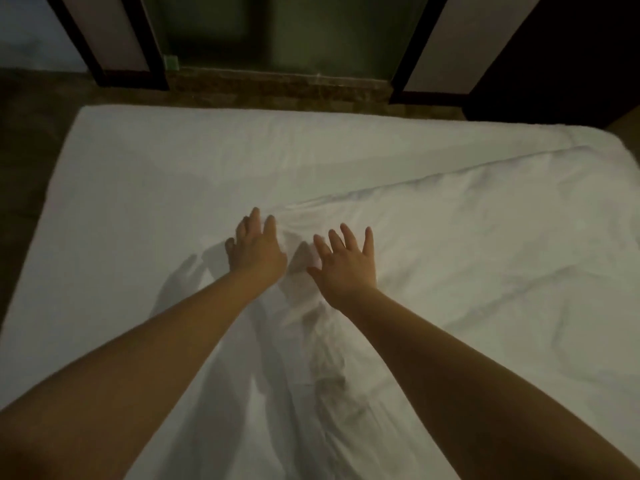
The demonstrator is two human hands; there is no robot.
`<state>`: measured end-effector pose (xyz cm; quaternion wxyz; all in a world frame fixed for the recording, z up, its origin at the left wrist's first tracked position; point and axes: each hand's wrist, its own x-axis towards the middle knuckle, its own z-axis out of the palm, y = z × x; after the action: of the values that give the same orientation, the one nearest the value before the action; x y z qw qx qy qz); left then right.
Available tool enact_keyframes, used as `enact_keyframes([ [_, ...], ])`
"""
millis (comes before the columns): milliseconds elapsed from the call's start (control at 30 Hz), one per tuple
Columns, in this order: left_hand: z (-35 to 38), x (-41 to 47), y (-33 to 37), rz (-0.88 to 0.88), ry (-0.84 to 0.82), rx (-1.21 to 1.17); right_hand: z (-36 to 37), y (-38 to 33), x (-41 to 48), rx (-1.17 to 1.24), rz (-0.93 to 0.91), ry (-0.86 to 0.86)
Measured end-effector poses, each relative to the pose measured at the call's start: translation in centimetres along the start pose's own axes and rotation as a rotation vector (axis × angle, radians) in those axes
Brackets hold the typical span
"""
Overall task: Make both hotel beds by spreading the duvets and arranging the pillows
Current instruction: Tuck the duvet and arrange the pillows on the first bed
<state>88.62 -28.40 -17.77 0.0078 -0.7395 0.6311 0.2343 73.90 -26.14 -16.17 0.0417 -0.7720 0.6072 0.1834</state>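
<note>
A white bed (145, 174) fills most of the head view. A white duvet (485, 254) lies over its right and near part, its edge running diagonally from the middle towards the far right corner. The left part shows the bare sheet. Both arms reach forward over the bed. My left hand (256, 247) lies palm down at the duvet's edge, fingers slightly curled on the fabric. My right hand (346, 265) rests flat on the duvet with fingers spread. Wrinkles run between the arms. No pillow is in view.
Beyond the bed's far edge is a strip of brown floor (277, 88) and a dark green wall panel (277, 29) between dark-framed panels (104, 36). A dark piece of furniture (561, 57) stands at the far right corner.
</note>
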Motion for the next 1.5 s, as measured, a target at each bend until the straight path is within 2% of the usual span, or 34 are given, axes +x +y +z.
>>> enact_keyframes([
  [133, -1.8, -5.7, 3.9, 0.12, 0.023, 0.068, -3.1, 1.5, -4.8, 0.045, 0.086, 0.103],
  [300, -2.1, -14.3, 9.8, 0.312, 0.164, 0.117, -5.7, 4.7, -14.8, 0.152, 0.249, 0.29],
  [367, -1.2, -18.3, 12.5, 0.395, 0.205, 0.093, -5.5, 6.6, -19.8, 0.156, 0.32, 0.313],
  [500, 1.1, -27.1, 18.7, 0.467, 0.162, 0.006, -3.9, 11.1, -29.7, 0.206, 0.485, 0.333],
  [733, 6.5, -41.7, 28.0, 0.592, 0.103, 0.059, -0.5, 18.8, -46.1, 0.311, 0.714, 0.387],
  [933, 13.6, -54.5, 38.1, 0.649, 0.139, 0.05, 3.7, 26.3, -60.0, 0.305, 0.705, 0.417],
  [1067, 16.4, -61.9, 44.5, 0.693, 0.115, 0.032, 6.8, 33.1, -68.9, 0.308, 0.772, 0.421],
  [1233, 17.7, -66.1, 51.4, 0.702, 0.124, 0.059, 10.0, 40.0, -74.8, 0.36, 0.824, 0.368],
  [1400, 20.3, -66.5, 58.5, 0.757, 0.135, 0.108, 12.2, 45.7, -75.4, 0.423, 0.834, 0.369],
  [1500, 21.8, -65.1, 63.4, 0.777, 0.114, 0.113, 12.9, 50.5, -74.9, 0.378, 0.847, 0.357],
])
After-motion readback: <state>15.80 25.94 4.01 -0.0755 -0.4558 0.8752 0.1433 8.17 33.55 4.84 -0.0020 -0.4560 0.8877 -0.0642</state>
